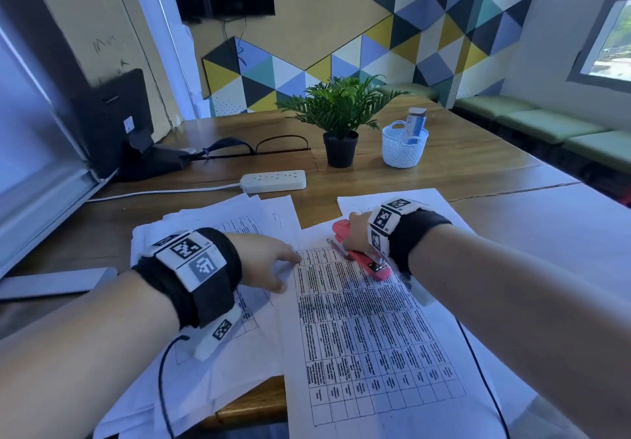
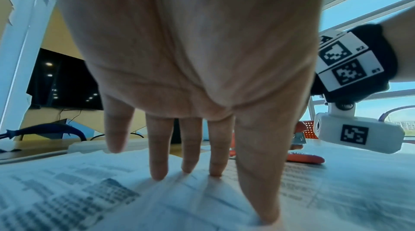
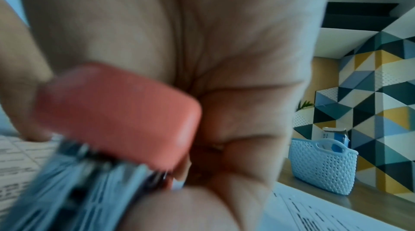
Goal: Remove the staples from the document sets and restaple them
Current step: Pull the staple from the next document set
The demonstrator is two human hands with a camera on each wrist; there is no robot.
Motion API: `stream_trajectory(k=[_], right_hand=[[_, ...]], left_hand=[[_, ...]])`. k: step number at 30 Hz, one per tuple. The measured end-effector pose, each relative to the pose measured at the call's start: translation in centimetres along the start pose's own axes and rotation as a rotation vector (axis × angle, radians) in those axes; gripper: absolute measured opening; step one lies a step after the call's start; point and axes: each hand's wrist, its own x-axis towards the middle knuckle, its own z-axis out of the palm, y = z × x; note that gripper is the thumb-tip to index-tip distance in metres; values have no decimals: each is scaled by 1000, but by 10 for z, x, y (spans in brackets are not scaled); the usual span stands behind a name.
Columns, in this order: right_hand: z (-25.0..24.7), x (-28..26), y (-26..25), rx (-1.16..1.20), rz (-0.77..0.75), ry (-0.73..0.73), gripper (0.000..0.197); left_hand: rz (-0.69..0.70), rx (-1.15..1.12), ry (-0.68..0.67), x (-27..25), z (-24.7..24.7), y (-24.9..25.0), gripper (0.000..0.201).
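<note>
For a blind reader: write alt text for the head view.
A right hand grips a red stapler over a printed table sheet, while the left hand presses straight fingers on its top corner. Loose papers, a potted plant and a white basket share the wooden table.

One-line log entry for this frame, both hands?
left hand: flat on printed table sheet | right hand: grips red stapler | stage: positioning at sheet's top

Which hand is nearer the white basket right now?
Right. The right hand grips the red stapler on the papers, nearer the white basket. The left hand presses the printed sheet farther left.
</note>
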Motion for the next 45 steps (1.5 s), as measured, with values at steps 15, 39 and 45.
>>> stream_trajectory(k=[15,39,45], right_hand=[[7,-13,-32,44,-100,-19,40],[10,7,-42,36,-227,-9,48],[13,23,-50,20,-207,4,52]], left_hand=[[-6,-110,147,-3,13,-11,45],[29,-157,44,-17,22,-26,42],[32,-183,15,-17,21,-28,37]])
